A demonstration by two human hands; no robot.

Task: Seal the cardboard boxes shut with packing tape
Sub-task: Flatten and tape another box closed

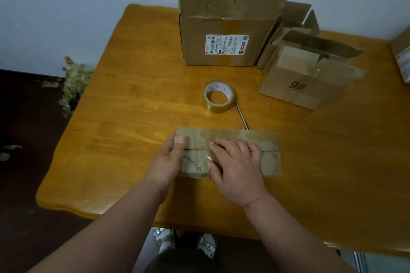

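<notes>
Fingers of right hand (236,166) lie flat on flat box (228,153); left hand (169,159) grips its left edge; tape roll (219,97) well apart behind.

An orange-brown wooden surface (133,86) with rounded corners stands against a pale blue-grey wall (66,6). Left of it, dark floor (26,117) and a dark skirting, under soft, even light.

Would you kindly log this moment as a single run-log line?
left hand grips flat box end | right hand presses tape over seam | tape roll idle on table
</notes>
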